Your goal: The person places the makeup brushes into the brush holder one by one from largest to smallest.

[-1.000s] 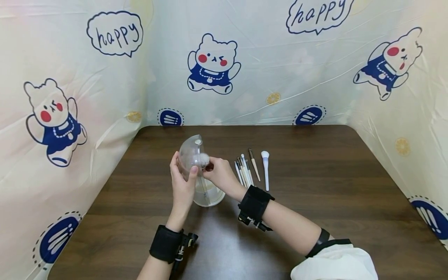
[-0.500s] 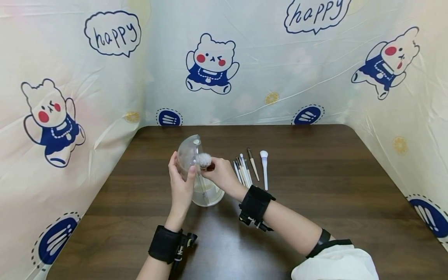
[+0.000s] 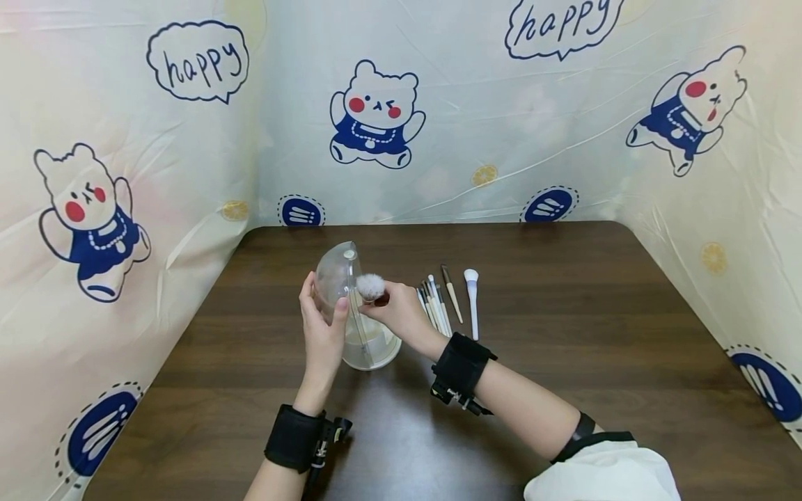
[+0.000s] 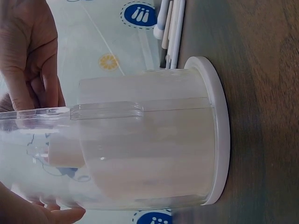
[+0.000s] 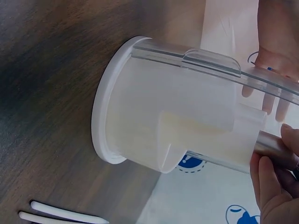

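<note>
- A fluffy white makeup brush [image 3: 370,285] is pinched in the right hand [image 3: 397,314], its bristle head up and tilted slightly toward the left, its handle running down and to the right into the fingers; most of the handle is hidden by them.
- In the right wrist view only a short metallic stretch of the brush [image 5: 275,150] shows between the fingertips, and the bristles are cut off at the frame edge.
- The brush head sits just beside the open edge of a clear dome lid [image 3: 337,278], above a round clear brush holder [image 3: 374,348] that stands upright on its white base on the table [image 3: 564,362], near the table's middle.
- The left hand [image 3: 321,332] wraps around the lid's left side, thumb on the near edge, fingers curled behind the plastic and only dimly seen through it.
- In the left wrist view the holder [image 4: 154,154] fills the frame; what lies inside its frosted inner cup cannot be made out.
- To the right of the holder lies a row of slim brushes [image 3: 438,306], long axes running away from the person; the farthest right has a white head [image 3: 472,277].
- A cartoon-bear curtain [image 3: 376,118] walls in the table.
</note>
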Tool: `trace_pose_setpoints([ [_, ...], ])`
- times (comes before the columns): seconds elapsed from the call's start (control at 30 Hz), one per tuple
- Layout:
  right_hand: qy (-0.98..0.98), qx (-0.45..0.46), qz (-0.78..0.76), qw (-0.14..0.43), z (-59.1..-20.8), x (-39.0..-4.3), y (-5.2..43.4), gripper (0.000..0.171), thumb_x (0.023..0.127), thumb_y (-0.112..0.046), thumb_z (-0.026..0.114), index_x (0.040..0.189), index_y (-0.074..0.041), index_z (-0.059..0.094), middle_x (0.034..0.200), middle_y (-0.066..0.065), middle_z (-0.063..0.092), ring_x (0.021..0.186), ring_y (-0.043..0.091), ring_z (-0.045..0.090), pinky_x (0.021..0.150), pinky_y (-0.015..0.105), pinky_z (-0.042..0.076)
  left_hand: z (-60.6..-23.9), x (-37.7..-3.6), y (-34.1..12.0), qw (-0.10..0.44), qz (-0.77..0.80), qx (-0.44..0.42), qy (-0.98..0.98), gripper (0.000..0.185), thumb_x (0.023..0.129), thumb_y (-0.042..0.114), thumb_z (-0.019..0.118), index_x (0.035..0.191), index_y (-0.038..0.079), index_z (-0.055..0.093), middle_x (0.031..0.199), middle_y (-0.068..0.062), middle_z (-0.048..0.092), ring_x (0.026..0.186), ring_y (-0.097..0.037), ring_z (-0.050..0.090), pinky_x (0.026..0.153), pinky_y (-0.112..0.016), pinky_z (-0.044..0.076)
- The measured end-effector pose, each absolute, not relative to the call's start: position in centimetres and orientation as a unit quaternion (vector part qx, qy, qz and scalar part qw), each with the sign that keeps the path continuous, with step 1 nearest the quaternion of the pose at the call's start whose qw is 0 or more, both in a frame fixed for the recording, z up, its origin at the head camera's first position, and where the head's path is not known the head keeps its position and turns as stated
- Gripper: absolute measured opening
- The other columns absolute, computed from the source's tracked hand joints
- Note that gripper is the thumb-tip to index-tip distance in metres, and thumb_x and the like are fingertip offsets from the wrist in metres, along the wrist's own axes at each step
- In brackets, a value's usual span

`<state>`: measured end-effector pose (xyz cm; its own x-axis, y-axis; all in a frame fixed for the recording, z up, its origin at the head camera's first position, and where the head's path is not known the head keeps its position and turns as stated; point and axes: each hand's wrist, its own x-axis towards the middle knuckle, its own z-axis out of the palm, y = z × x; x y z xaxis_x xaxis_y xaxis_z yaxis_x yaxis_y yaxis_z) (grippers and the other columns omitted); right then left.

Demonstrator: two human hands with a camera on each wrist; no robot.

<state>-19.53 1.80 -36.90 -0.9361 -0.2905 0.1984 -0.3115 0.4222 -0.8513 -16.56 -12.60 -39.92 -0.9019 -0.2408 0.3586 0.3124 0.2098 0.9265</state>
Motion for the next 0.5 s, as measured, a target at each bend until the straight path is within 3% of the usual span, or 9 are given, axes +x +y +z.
trace_pose_setpoints([
  [0.5,-0.848,0.186,0.496,0.024,-36.93,-19.49,2.03,0.027,0.082,-0.01,0.074,0.105,0.003,0.066,0.098,0.017,0.071,0.085,0.023,0.068,0.07,0.024,0.055,-39.91,-16.5,-12.56,0.217,-0.627,-0.026,-0.747,0.086,0.088,0.057,0.057,0.151,0.014,0.018,0.158,-0.01,0.02,0.145,-0.033,0.02,0.113,-0.062,0.021],
])
